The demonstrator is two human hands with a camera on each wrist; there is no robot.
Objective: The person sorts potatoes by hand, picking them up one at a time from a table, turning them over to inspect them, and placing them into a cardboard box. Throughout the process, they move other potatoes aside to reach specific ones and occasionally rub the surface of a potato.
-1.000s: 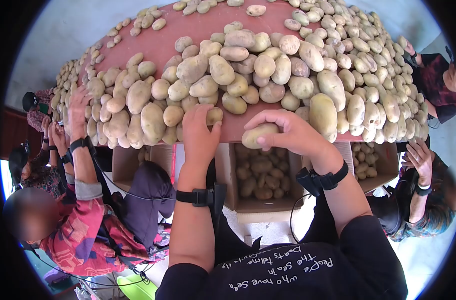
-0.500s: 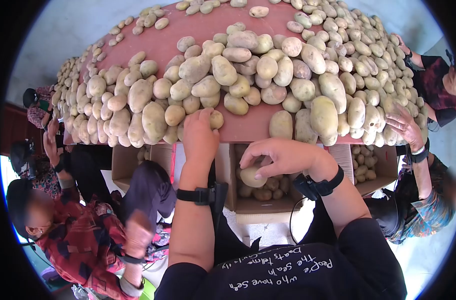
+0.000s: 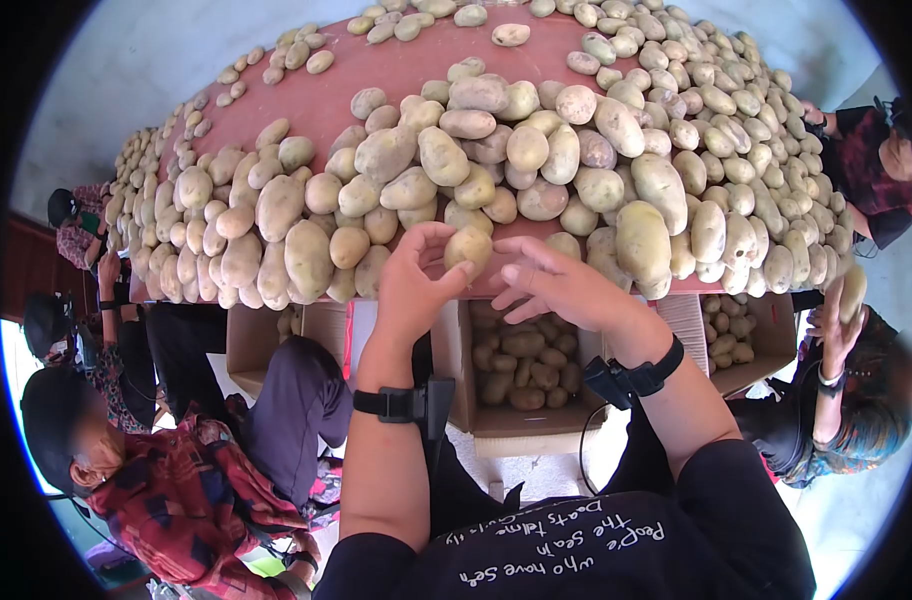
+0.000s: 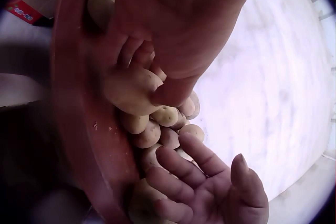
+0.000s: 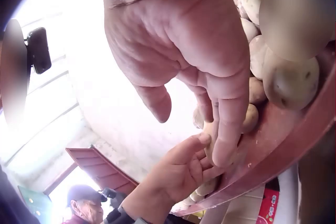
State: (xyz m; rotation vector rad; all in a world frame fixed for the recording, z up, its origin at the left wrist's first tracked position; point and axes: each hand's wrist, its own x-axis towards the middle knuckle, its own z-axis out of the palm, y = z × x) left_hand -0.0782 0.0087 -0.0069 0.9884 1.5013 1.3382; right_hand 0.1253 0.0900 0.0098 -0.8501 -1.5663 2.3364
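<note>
My left hand (image 3: 413, 280) pinches a pale yellow potato (image 3: 469, 252) between thumb and fingers at the table's near edge. The left wrist view shows the thumb on one end of that potato (image 4: 131, 90), with the fingers curled behind it. Facing it from the right is my right hand (image 3: 576, 285), fingers spread and apart from one another, holding nothing. Its palm (image 5: 173, 40) shows bare in the right wrist view, where the fingertips overlap the held potato. A large heap of potatoes (image 3: 441, 158) lies just beyond both hands.
The red table (image 3: 266, 105) carries potatoes across its width. Below its near edge stands a cardboard box (image 3: 516, 425) with potatoes (image 3: 526, 370) inside, and further boxes flank it. People sit close on both sides; one at the right raises a potato (image 3: 852, 292).
My right hand lowered a potato over the box, then came back up without it. My left hand has drawn its potato from the heap's edge towards the right hand.
</note>
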